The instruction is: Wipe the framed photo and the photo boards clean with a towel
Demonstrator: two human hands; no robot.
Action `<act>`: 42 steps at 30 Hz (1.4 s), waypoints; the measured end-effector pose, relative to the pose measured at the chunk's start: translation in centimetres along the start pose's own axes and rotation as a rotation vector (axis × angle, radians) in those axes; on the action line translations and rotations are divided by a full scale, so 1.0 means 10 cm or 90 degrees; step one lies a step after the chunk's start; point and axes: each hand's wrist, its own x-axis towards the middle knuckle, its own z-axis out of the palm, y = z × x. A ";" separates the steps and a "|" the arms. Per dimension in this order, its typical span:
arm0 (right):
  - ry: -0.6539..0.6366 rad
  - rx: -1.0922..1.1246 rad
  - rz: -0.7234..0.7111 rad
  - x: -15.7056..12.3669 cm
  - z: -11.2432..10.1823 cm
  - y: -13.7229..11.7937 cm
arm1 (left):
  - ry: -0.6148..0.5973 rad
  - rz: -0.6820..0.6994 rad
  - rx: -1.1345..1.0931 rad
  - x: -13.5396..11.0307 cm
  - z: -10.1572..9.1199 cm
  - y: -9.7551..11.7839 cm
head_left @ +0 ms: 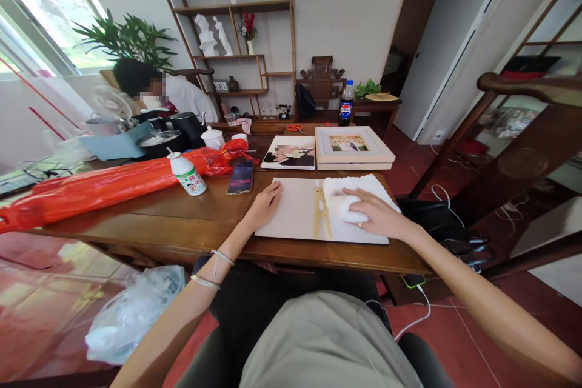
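A flat white board [295,209] with a wooden stand piece [321,212] lies on the wooden table [182,218] in front of me. My left hand [264,203] rests with its fingers flat on the board's left edge. My right hand [375,211] presses down on a bunched white cloth [348,200] that covers the board's right part, fingers curled over the wad.
A white picture frame [352,147] and a photo print [290,152] lie beyond the board. A phone [240,176], a small white bottle [187,173] and a long red plastic bag [100,185] sit to the left. Another person sits at the far left. A plastic bag [131,312] lies on the floor.
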 end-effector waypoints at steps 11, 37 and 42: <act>-0.077 -0.016 0.040 0.05 -0.12 -0.35 | 0.014 0.005 0.021 0.00 0.03 -0.01; -0.053 -0.038 -0.065 0.03 0.19 -0.83 | 0.028 0.020 0.041 0.02 0.04 -0.03; -0.006 -0.037 -0.035 0.31 0.21 -0.44 | 0.021 0.029 0.041 0.07 0.06 -0.03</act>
